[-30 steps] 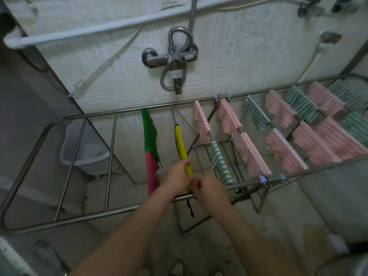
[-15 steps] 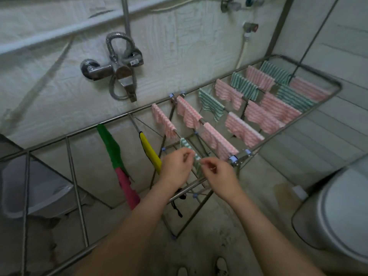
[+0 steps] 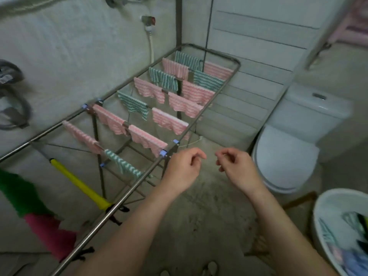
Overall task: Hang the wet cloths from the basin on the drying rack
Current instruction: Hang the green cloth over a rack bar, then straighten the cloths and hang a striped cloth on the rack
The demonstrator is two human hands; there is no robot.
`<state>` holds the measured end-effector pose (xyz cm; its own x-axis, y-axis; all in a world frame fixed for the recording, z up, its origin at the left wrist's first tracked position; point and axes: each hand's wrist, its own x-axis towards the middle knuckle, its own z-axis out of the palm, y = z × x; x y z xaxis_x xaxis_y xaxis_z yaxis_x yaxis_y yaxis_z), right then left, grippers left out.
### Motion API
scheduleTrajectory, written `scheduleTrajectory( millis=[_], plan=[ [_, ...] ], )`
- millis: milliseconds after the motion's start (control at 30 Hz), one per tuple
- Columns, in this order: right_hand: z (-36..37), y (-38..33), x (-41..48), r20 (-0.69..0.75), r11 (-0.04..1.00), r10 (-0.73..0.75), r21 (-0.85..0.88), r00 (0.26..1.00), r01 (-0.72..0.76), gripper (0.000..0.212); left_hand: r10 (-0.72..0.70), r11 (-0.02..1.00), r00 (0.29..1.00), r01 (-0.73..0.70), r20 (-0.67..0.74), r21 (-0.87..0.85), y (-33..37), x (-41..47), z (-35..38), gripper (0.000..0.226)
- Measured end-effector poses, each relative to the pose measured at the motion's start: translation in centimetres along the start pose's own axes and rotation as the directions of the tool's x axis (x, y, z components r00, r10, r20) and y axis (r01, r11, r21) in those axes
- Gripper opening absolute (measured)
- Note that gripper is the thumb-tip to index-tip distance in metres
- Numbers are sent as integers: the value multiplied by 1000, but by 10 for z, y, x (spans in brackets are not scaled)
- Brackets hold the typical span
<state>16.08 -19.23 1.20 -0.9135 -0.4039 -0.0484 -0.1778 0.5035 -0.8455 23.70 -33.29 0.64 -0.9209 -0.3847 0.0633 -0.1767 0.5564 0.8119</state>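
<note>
A steel drying rack (image 3: 127,193) runs from lower left to the far wall. Several pink and green striped cloths hang on its bars; the nearest is a green striped cloth (image 3: 123,163). My left hand (image 3: 182,170) hovers just right of the rack's front rail with loosely curled fingers, holding nothing. To its right, my right hand (image 3: 236,168) is also loosely curled and holds nothing. At the lower right edge stands a white basin (image 3: 323,208) with more crumpled cloths (image 3: 338,246) inside.
A white toilet (image 3: 286,154) stands to the right, behind the basin. On the rack's left end hang a yellow item (image 3: 79,184) and a green and pink duster (image 3: 35,212). A bare concrete floor lies under my arms.
Both hands let go of the green striped cloth and pulled back off the rack to the right. The view swung right, bringing the toilet and basin into sight.
</note>
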Motion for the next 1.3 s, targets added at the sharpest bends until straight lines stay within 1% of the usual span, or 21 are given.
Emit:
scheduleTrajectory(
  millis=[67, 167, 200, 233, 300, 367, 467, 567, 633, 700, 800, 867, 900, 933, 1000, 1033, 1100, 1200, 1300],
  plan=[
    [-32, 26, 0, -68, 997, 50, -51, 996, -54, 14, 26, 1000, 995, -28, 101, 12, 22, 6, 33, 25],
    [-67, 57, -8, -149, 981, 115, -135, 982, -136, 20, 85, 993, 973, -100, 214, 61, 43, 10, 70, 27],
    [-88, 72, -13, -193, 974, 146, -144, 970, -175, 22, 106, 990, 956, -127, 274, 63, 56, 13, 93, 27],
    [-97, 81, -16, -202, 974, 155, -133, 967, -184, 23, 98, 989, 945, -127, 311, 74, 60, 15, 104, 27],
    [-128, 110, -28, -264, 960, 217, -114, 940, -254, 23, 104, 983, 894, -159, 435, 93, 76, 19, 145, 23],
    [-153, 139, -41, -316, 940, 273, -113, 909, -322, 24, 118, 969, 841, -213, 528, 124, 93, 20, 184, 20],
    [-178, 179, -54, -359, 906, 358, -89, 862, -413, 26, 161, 952, 769, -285, 618, 107, 110, 20, 230, 19],
    [-197, 226, -69, -364, 845, 501, 8, 785, -535, 33, 178, 932, 670, -349, 720, 94, 122, 15, 277, 20],
    [-201, 251, -78, -330, 803, 570, 29, 752, -596, 37, 169, 914, 618, -390, 768, 113, 123, 11, 300, 23],
    [-208, 279, -88, -302, 755, 636, 51, 710, -654, 39, 194, 883, 556, -459, 808, 104, 125, 6, 327, 25],
    [-207, 311, -101, -231, 680, 714, 6, 661, -733, 44, 250, 813, 476, -576, 843, 84, 123, 0, 353, 30],
    [-206, 332, -109, -163, 641, 747, -80, 644, -764, 50, 249, 726, 399, -681, 883, 103, 125, -4, 372, 31],
    [-204, 343, -112, -133, 626, 759, -122, 638, -770, 54, 241, 671, 369, -732, 898, 120, 125, -6, 382, 31],
    [-201, 348, -114, -106, 613, 770, -154, 630, -775, 58, 234, 614, 356, -775, 905, 146, 126, -8, 387, 31],
    [-195, 362, -117, -55, 599, 786, -179, 616, -781, 66, 201, 526, 351, -826, 915, 202, 128, -13, 403, 27],
    [-192, 368, -116, -39, 609, 780, -182, 624, -772, 67, 179, 490, 348, -842, 920, 223, 129, -16, 411, 24],
    [-188, 380, -115, -50, 620, 767, -198, 640, -759, 64, 125, 444, 334, -861, 934, 248, 130, -20, 430, 20],
    [-184, 398, -115, -73, 632, 740, -265, 668, -729, 58, 22, 407, 306, -872, 952, 271, 133, -24, 454, 18],
    [-181, 420, -117, -111, 618, 730, -316, 675, -720, 39, -160, 324, 270, -894, 950, 309, 136, -27, 475, 21]
  ],
)
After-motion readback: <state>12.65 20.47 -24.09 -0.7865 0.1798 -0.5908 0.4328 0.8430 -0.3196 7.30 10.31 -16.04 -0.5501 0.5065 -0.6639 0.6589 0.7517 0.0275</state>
